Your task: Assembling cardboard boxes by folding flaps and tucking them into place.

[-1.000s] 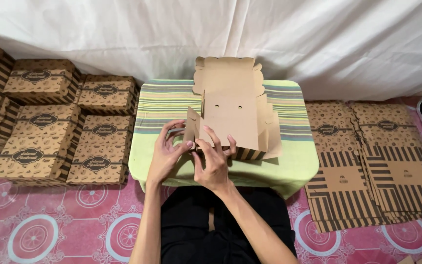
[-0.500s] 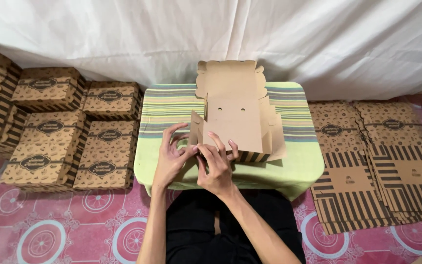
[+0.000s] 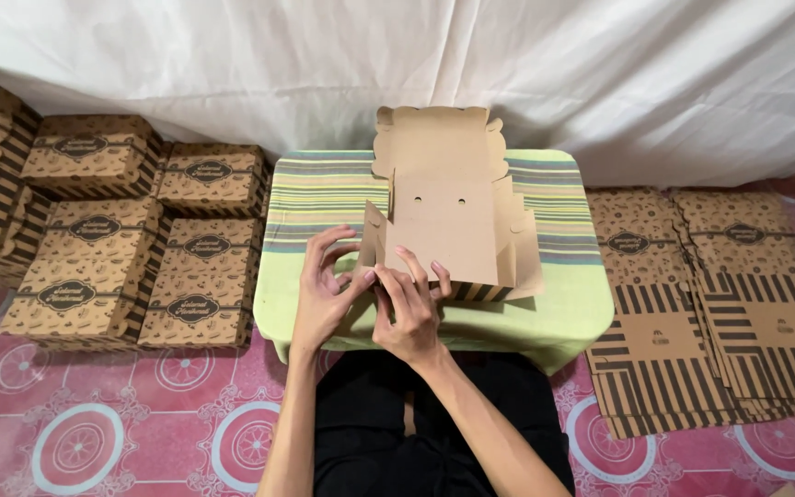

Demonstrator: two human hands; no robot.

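A half-folded brown cardboard box [image 3: 448, 221] lies on a small table with a green striped cloth [image 3: 315, 198]. Its lid flap stands up at the back and its side flaps are partly raised. My left hand [image 3: 324, 294] pinches the box's near left corner flap. My right hand [image 3: 409, 308] presses its fingers on the same near edge, right beside the left hand. Both hands touch the cardboard at the front left of the box.
Several finished patterned brown boxes [image 3: 131, 244] are stacked on the floor at the left. Piles of flat unfolded box blanks [image 3: 710, 294] lie at the right. A white cloth [image 3: 416, 64] hangs behind. The floor mat [image 3: 94, 423] is pink with round patterns.
My hands have stayed on the near left corner of the box, with the fingers shifting slightly along the flap. The camera view has drifted a little to the left.
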